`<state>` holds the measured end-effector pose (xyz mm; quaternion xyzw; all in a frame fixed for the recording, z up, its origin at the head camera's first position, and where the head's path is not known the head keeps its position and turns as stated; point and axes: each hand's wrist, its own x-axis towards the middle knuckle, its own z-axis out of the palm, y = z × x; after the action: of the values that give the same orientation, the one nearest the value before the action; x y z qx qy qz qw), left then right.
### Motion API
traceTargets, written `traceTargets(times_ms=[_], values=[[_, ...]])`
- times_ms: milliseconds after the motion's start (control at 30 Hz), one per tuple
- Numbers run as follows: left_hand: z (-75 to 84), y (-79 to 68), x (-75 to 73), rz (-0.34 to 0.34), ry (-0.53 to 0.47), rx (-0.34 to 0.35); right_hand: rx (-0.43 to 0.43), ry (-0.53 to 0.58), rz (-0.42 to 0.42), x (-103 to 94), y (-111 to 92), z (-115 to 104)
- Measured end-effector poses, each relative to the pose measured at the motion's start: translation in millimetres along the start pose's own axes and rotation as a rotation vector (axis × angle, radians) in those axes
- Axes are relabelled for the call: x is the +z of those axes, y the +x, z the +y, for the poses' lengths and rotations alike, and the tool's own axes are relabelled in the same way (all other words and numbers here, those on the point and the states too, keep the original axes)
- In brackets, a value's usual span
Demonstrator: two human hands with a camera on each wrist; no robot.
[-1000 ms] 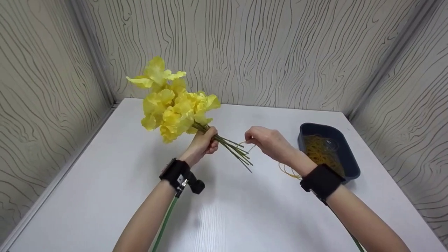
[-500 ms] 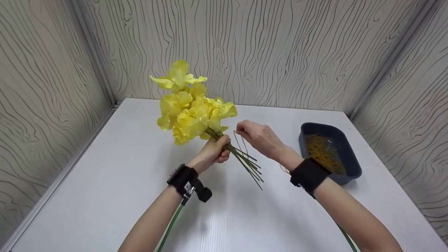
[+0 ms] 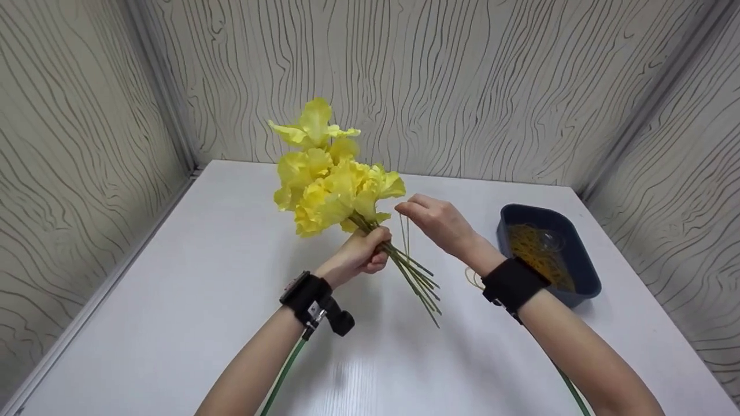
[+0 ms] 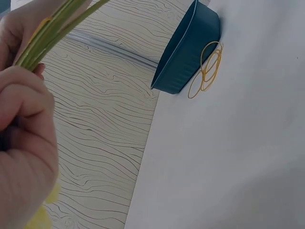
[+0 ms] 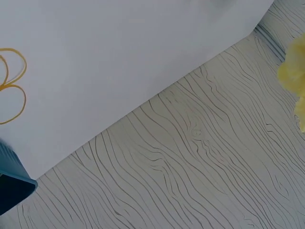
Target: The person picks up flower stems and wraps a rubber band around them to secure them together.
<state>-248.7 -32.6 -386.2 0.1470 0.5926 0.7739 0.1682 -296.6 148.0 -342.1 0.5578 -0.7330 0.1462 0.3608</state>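
Note:
In the head view my left hand point(image 3: 364, 254) grips a bunch of yellow flowers point(image 3: 329, 179) by its green stems point(image 3: 413, 277), blooms up and to the left. The stem ends slant down to the right, past the fist. My right hand point(image 3: 442, 225) pinches a rubber band point(image 3: 407, 237) between thumb and fingertips. From there the band is stretched down to the stems, just right of the left hand. In the left wrist view the curled left hand point(image 4: 26, 129) wraps the stems point(image 4: 52, 36). The right wrist view leaves the right hand out of sight.
A dark blue bin point(image 3: 587, 271) with many tan rubber bands stands at the right of the white table point(image 3: 173, 323). Loose rubber bands point(image 4: 206, 71) lie on the table beside it. Wood-patterned panels point(image 3: 404, 86) enclose the back and sides.
The left hand and flowers have moved to the right. The right hand has shifted slightly up and left overall, drawing the rubber band up from the stems into a long, narrow loop.

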Motion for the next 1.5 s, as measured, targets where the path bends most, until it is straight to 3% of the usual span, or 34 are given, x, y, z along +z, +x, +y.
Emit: traceTargets(times_ms=[367, 700, 867, 1033, 1133, 1167, 1367, 1400, 1500], values=[[-17.8, 1.0, 21.0, -0.038, -0.011, -0.035, 0.116, -0.175, 0.126, 3.0, 14.0, -2.7], [-25.9, -7.3, 31.6, -0.152, -0.019, -0.047, 0.269, -0.241, 0.248, -10.5, 21.8, 14.1], [-19.0, -11.6, 32.9, -0.208, -0.049, -0.016, 0.394, -0.226, 0.252, -13.0, 13.5, 25.3], [2.0, -15.0, 35.7, -0.229, -0.080, 0.049, 0.467, -0.218, 0.189, 8.7, -11.9, 20.1], [16.6, -12.9, 38.3, -0.185, -0.111, 0.105, 0.489, -0.165, 0.149, 24.2, -23.8, 1.7], [21.1, -11.8, 39.0, -0.160, -0.133, 0.129, 0.463, -0.223, 0.090, 28.2, -27.4, -7.1], [37.5, -0.9, 34.0, 0.092, -0.228, 0.234, 0.388, -0.195, -0.113, 57.4, -39.1, -50.9], [38.1, 1.3, 31.0, 0.129, -0.226, 0.241, 0.413, -0.102, -0.100, 60.8, -38.7, -56.3], [38.2, 6.4, 18.7, 0.198, -0.190, 0.264, 0.406, 0.003, -0.105, 59.5, -33.4, -74.4]])
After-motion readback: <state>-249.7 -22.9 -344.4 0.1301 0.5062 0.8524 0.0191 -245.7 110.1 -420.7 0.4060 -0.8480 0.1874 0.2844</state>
